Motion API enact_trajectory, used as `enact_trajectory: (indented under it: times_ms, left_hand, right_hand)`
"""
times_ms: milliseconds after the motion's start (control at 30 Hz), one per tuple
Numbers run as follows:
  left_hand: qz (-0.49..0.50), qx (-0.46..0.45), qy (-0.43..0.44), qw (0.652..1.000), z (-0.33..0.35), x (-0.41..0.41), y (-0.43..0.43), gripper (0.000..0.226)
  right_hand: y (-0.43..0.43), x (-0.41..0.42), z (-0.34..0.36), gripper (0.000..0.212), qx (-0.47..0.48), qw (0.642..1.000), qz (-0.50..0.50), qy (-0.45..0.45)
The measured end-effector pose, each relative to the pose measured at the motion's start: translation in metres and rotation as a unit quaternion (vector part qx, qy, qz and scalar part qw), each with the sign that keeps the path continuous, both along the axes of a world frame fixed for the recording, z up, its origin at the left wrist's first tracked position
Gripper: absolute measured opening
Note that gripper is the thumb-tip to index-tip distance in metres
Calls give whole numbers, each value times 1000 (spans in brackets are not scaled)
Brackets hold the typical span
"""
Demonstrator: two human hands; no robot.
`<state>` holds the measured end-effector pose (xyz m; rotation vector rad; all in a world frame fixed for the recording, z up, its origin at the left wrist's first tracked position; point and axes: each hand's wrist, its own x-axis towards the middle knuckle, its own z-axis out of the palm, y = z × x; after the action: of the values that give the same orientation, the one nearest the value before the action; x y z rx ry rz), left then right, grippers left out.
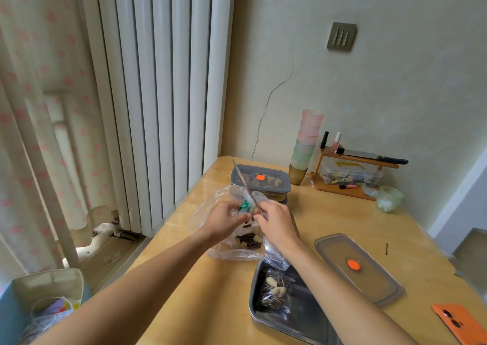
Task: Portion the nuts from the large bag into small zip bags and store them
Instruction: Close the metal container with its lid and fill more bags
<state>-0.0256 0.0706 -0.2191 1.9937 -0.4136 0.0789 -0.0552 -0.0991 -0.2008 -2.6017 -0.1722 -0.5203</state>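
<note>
We judge the portioning to be part done. One filled small zip bag [274, 292] already lies in the steel tray [253, 294] at 5 o'clock from the hands. The tray's grey lid [374, 278] with its orange dot lies off, just beside the tray at 4 o'clock.

The large bag [232, 252], of clear plastic, sits on the table directly under the hands. A small heap of nuts [249, 239], peanuts and dark seeds, is left in its bottom. The left hand [226, 219] has its fingers curled, pinching the gathered plastic together with a small green piece [245, 205]. The right hand [276, 222] meets it fingertip to fingertip, fingers curled round a thin grey rod [242, 178] that slants up towards 12 o'clock. We cannot tell what the rod or the green piece is.

The step in hand looks like work at the large bag's mouth, opening or closing it. Next, we think, comes either a fresh small bag to fill or closing the large bag and lidding the tray. Either way the thin plastic must be held steady so the loose nuts do not spill.

The surface is a pale wooden table [342, 220] pushed into a corner.
- At 12 o'clock stands a closed grey box [261, 179] holding more nuts.
- At 1 o'clock is a stack of pastel cups [307, 139].
- At 2 o'clock a small wooden shelf [342, 188] carries a cleaver [369, 155], with a green glass bowl [389, 198] beside it.
- At 4 o'clock, near the table's edge, lies an orange phone [458, 323].

A white radiator [158, 81] and a pink-patterned curtain [39, 107] fill the left, and the cream wall [382, 86] is cracked.
</note>
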Motion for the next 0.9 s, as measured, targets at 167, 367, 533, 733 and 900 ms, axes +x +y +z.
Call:
enact_trajectory:
  times_ms: [167,367,533,733,900]
  left_hand:
    - [20,20,19,999,2,2,-4,23]
    - [9,-29,66,997,-5,4,-6,18]
    - [-23,-64,102,993,-6,4,0,24]
    - [-29,-69,81,994,-3,-1,-3,13]
    - [-35,-8,70,997,3,-3,-5,23]
  right_hand:
    - [-2,0,-3,5,2,1000,1,-13]
    - [-3,1,-5,7,24,999,29,-6]
    - [-6,1,-5,7,38,999,30,-13]
    - [-8,2,-7,8,40,999,23,-14]
    - [-9,1,-6,8,32,999,8,-16]
